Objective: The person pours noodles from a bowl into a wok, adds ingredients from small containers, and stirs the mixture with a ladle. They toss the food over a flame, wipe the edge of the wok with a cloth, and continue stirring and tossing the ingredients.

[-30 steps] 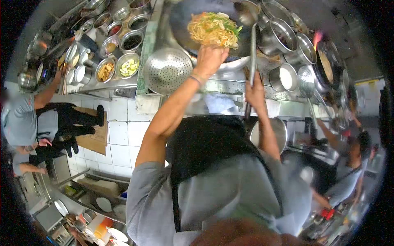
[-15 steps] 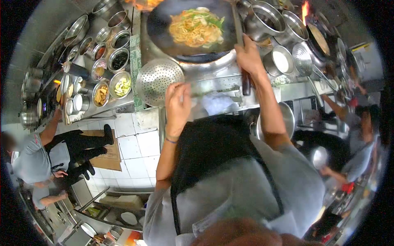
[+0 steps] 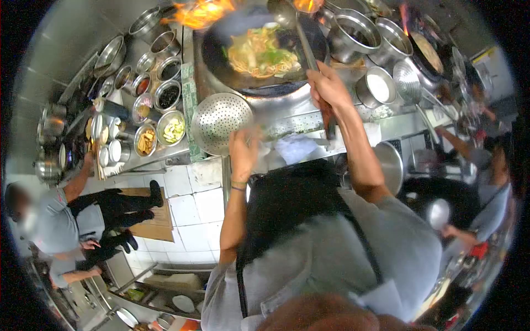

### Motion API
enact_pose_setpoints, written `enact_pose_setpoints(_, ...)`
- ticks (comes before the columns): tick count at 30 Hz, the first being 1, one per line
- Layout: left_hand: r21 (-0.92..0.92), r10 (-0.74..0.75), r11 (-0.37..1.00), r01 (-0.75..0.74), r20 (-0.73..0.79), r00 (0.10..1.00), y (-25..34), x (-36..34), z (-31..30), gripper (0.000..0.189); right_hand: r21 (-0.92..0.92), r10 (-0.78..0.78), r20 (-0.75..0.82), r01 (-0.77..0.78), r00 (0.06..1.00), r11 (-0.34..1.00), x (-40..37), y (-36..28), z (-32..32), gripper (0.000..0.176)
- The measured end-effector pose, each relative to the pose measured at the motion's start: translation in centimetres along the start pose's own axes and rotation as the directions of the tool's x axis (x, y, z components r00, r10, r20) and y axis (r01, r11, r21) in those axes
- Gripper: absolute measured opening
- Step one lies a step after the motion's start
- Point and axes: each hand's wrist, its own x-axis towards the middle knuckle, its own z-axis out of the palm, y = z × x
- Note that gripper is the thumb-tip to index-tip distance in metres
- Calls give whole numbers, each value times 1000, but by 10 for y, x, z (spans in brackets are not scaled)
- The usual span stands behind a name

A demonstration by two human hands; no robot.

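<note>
My right hand gripped the long ladle, its length likely keeping my fingers away from the wok, where the noodles lay. My left hand was beside the colander, fingers too blurred to tell their spread.

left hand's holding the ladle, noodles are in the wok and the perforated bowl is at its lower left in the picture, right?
The wrong hand is named: the head view shows the right hand holding the ladle. The rest stands: noodles are in the wok and the perforated bowl is at its lower left in the picture.
</note>
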Motion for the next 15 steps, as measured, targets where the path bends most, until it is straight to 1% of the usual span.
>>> enact_pose_setpoints(1,46,-16,999,14,49,999,-9,-9,2,32,-102,-39,-84,31,996,994,7,-5,7,11)
enact_pose_setpoints(3,88,43,995,-43,9,999,-31,-18,17,43,-21,7,-207,-12,978,1000,50,11,20,10)
enact_pose_setpoints(5,142,60,989,-51,-66,996,-6,-21,17,48,43,81,-133,-76,988,996,82,22,30,12)
enact_pose_setpoints(6,143,42,989,-34,-53,998,13,-15,12,48,68,114,-45,-111,992,991,87,18,36,11)
enact_pose_setpoints(8,177,266,955,-239,-145,953,46,7,10,44,96,180,144,-195,973,976,91,16,43,11)
enact_pose_setpoints(9,201,370,921,-333,-191,909,61,20,10,42,-25,164,221,-163,961,986,89,17,38,15)
enact_pose_setpoints(11,280,532,837,-471,-210,821,85,48,11,38,-262,155,379,-54,912,963,85,18,18,24)
enact_pose_setpoints(12,286,576,809,-514,-208,791,99,62,13,37,-473,-109,438,331,893,816,89,35,-1,35)
enact_pose_setpoints(13,293,615,781,-551,-209,760,110,78,15,37,-595,-321,559,639,765,487,92,55,-26,48)
enact_pose_setpoints(14,291,615,778,-556,-172,770,116,94,17,33,-716,-260,491,555,832,423,76,64,-53,61)
enact_pose_setpoints(15,291,610,778,-558,-136,780,117,110,20,31,-914,13,309,293,951,280,29,14,-56,66)
